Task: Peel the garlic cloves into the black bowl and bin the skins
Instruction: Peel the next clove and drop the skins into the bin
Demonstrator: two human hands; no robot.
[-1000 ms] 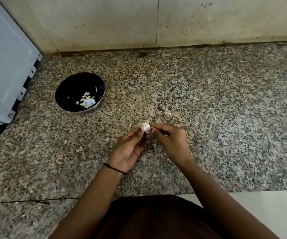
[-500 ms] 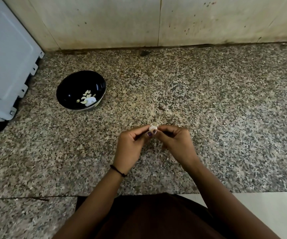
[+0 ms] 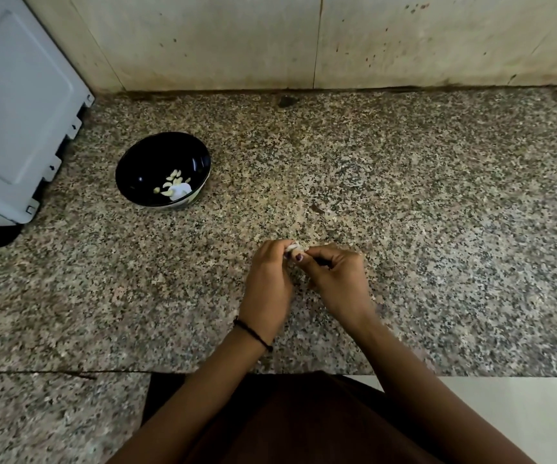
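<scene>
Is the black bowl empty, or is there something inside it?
Not empty. The black bowl stands upright on the counter, and several pale garlic cloves lie on its bottom.

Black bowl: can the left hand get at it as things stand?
Probably yes: only countertop lies between the left hand and the black bowl, though it and the right hand grip the garlic clove.

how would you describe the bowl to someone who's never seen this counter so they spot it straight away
Start at the pale grey appliance standing at the left end of the speckled stone counter. Just to its right sits the black bowl. It is the only dish on the counter, glossy black inside, with a few peeled garlic cloves lying at the bottom.
</scene>
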